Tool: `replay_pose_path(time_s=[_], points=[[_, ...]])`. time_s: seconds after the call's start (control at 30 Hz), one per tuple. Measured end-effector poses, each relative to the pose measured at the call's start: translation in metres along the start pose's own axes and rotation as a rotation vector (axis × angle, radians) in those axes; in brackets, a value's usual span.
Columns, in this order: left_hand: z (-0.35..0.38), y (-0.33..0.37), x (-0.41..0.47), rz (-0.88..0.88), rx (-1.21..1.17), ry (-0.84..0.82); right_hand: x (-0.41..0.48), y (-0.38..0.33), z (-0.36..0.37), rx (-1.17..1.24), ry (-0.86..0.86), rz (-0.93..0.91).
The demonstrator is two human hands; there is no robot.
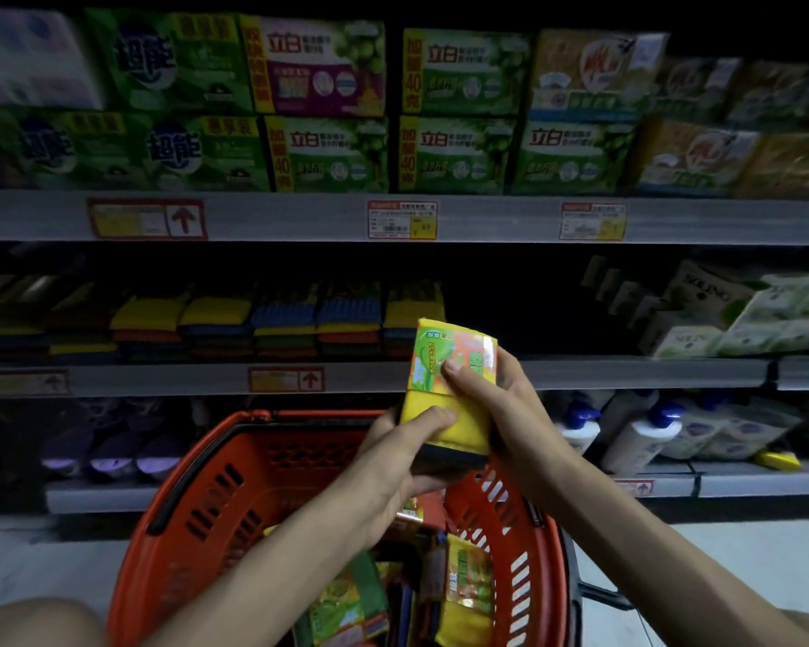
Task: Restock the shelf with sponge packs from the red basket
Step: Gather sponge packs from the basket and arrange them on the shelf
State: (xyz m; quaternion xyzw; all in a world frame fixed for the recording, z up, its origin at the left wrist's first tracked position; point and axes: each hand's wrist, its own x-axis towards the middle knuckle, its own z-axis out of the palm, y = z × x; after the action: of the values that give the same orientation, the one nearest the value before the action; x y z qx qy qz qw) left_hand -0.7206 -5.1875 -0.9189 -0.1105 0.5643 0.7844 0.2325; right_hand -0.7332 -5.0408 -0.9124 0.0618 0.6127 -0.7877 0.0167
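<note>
Above the red basket [197, 483], found one yellow sponge pack [426, 399] held upright, with its printed green-and-orange label at the top and a dark scouring layer at the bottom end. Noted the left hand [393, 459] gripping the lower end, thumb across the yellow face and fingers curled beneath. Noted the right hand [510, 413] gripping the right edge, thumb pressed on the label. Saw the pack raised in front of the middle shelf [160, 380] edge. Spotted more sponge packs [468, 581] lying jumbled in the basket; could not tell how many. Recorded stacked sponges [272, 319], yellow, blue and orange, in rows on the middle shelf at left, with a dark stretch just right of them. Logged green soap packs [458, 72] on the upper shelf and white blue-capped bottles [641, 436] on the lowest shelf at right.
</note>
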Motion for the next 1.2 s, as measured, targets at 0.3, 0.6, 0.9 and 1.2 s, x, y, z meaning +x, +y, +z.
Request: replay_pose_path(time_s=[0.3,0.6,0.9,1.2], points=[[-0.006,0.012,0.002,0.025,0.251,0.024,0.001,-0.002,-0.003,0.005,-0.007,-0.004],[-0.032,0.027,0.000,0.472,0.687,0.081,-0.009,-0.010,-0.018,-0.143,-0.109,-0.126],[-0.020,0.006,-0.004,0.628,0.444,-0.017,-0.022,-0.003,-0.004,-0.065,-0.070,-0.170],[-0.023,0.004,-0.004,0.594,0.544,-0.171,-0.028,0.004,-0.014,-0.115,-0.106,-0.119]])
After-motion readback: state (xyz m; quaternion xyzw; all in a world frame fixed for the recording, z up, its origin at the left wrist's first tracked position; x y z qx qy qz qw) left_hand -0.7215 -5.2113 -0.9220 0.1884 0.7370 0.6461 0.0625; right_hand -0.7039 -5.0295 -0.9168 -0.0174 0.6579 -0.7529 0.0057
